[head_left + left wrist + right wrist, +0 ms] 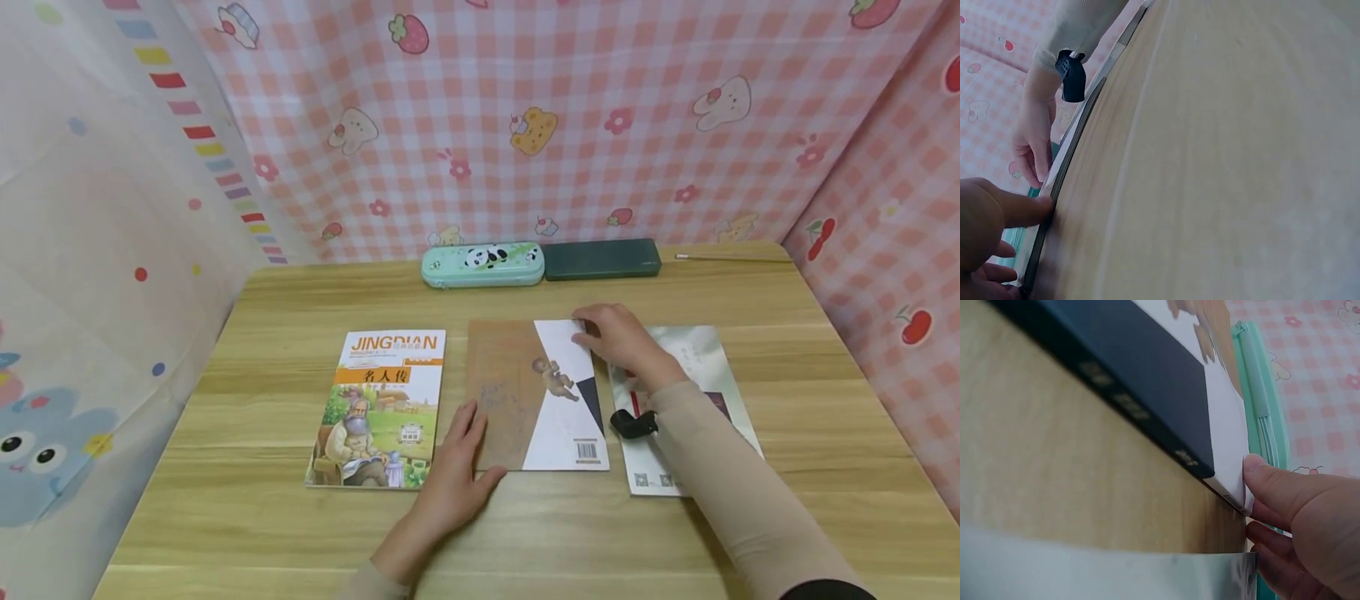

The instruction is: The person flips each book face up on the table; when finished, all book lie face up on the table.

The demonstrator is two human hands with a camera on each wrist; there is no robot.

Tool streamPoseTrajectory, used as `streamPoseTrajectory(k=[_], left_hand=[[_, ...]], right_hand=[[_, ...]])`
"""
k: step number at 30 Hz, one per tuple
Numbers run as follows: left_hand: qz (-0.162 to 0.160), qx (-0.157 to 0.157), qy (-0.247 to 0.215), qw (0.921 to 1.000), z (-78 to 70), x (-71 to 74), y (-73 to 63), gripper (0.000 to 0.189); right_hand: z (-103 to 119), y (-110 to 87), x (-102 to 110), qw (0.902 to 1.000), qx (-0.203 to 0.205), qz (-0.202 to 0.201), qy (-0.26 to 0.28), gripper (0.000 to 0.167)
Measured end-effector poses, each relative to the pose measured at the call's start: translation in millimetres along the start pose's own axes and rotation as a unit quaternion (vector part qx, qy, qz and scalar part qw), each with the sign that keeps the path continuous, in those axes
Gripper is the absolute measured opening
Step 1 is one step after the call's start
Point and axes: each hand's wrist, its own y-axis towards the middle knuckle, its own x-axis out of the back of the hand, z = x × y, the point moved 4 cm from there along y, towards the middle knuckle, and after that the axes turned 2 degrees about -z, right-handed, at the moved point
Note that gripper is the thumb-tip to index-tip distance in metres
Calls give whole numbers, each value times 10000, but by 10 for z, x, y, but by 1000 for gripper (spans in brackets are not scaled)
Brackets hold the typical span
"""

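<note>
A brown and white book [498, 367] with a small figure and a barcode lies flat in the middle of the table, between both hands. My left hand [453, 483] touches its left side with outstretched fingers, the thumb at the near edge. At the far right corner my right hand [622, 337] pinches the book, thumb [1266, 475] on the white cover and fingers past the edge. The book's dark spine [1129, 403] faces the right wrist camera. Left of it lies an illustrated book [382, 417] titled JINGDIAN. A pale book [693, 346] lies under the right forearm, partly hidden.
Along the back edge of the wooden table [225, 500] lie a mint panda pencil case [480, 265], a dark green case [603, 260] and a thin pencil-like stick [731, 257]. A pink checked cloth [480, 108] hangs behind. A black device [633, 423] sits at the right wrist.
</note>
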Motion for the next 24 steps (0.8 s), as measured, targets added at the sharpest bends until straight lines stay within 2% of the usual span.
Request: streamPoseTrajectory(k=[6, 15, 18, 24], left_hand=[[-169, -122, 171, 9996, -22, -21, 14, 69], [-119, 164, 45, 9998, 2, 0, 39, 79], [-130, 185, 8, 9997, 2, 14, 39, 81], [-283, 175, -105, 9994, 31, 16, 45, 84]], right_hand=[[-47, 6, -7, 9999, -59, -69, 67, 39], [-112, 11, 17, 9969, 154, -284, 722, 36], [-126, 17, 27, 9961, 136, -236, 843, 36], [-80, 8, 65, 9994, 6, -227, 270, 35]])
